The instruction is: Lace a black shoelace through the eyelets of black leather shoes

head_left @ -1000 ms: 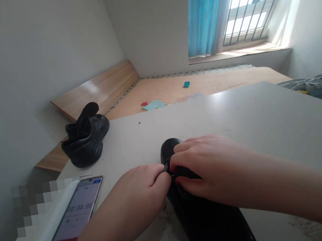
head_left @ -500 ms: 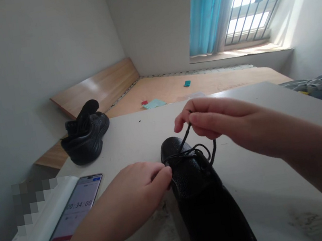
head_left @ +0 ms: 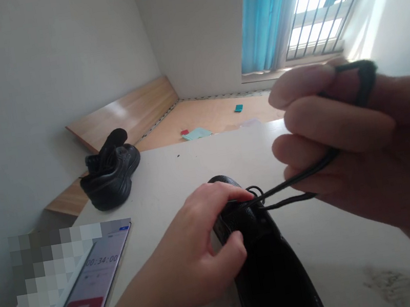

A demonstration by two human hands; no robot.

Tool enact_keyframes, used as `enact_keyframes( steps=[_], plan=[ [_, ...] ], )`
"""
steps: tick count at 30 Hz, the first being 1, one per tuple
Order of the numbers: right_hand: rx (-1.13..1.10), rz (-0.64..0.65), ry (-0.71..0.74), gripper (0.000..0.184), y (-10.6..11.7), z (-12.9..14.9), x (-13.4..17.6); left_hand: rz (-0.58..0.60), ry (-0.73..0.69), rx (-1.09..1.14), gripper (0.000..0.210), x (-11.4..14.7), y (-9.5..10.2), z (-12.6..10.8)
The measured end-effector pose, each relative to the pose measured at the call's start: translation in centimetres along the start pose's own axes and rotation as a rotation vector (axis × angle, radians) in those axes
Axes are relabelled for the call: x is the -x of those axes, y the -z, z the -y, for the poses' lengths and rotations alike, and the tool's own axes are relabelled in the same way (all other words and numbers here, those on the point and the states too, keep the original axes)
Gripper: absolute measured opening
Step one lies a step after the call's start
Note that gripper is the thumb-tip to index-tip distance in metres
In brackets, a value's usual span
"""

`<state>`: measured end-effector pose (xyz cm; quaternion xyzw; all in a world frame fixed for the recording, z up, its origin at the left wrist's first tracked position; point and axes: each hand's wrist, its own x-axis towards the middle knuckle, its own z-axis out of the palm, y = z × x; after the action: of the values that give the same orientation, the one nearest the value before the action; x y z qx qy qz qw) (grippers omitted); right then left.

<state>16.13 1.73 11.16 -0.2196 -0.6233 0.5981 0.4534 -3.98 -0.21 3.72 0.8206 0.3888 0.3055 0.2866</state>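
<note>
A black leather shoe (head_left: 276,272) lies on the white table with its toe pointing away from me. My left hand (head_left: 200,247) is on its left side near the toe; the index finger reaches across to the lacing and the thumb presses lower down. Raised at the right, close to the camera, my right hand (head_left: 342,137) is closed around a black shoelace (head_left: 291,181). Two strands run taut from this hand to the shoe's eyelets. A small loose loop of lace (head_left: 255,190) shows by the toe.
Another black shoe (head_left: 110,181) stands at the table's far left with its tongue up. A phone (head_left: 89,281) showing a timer lies at the near left beside a white object, partly blurred out. Behind the white table (head_left: 170,179) is a wooden surface (head_left: 169,123) with small items.
My right hand has pulled the shoelace up and right, toward the camera, and the strands are drawn out. My left hand has shifted right, from the shoe's edge onto its top.
</note>
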Motion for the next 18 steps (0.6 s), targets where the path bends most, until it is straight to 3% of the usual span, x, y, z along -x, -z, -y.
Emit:
enact_keyframes(
  steps=[3, 5, 7, 10, 15, 18],
  plan=[
    [0.065, -0.016, 0.042, 0.034, -0.3, -0.4, -0.1, 0.114, -0.041, 0.170, 0.013, -0.2, -0.7, -0.4],
    [0.170, -0.043, 0.108, 0.027, -0.2, -1.0, -0.2, 0.149, 0.000, 0.360, 0.026, -0.2, -1.0, -0.4],
    [0.332, -0.076, 0.159, 0.017, 0.1, -1.8, -0.3, 0.103, 0.085, 0.544, 0.034, -0.1, -1.1, -0.3],
    [0.608, -0.022, 0.135, 0.015, 0.5, -2.7, -0.3, 0.017, 0.176, 0.731, 0.034, 0.2, -1.1, 0.2],
    [1.161, 0.043, 0.191, 0.010, 0.3, -3.0, -0.3, -0.080, 0.172, 0.723, 0.017, 0.0, -1.3, 0.4],
    [1.347, 0.213, 0.093, 0.025, 0.1, -2.7, -0.2, -0.111, 0.153, 0.637, 0.019, -0.1, -1.5, 0.5]
  ],
)
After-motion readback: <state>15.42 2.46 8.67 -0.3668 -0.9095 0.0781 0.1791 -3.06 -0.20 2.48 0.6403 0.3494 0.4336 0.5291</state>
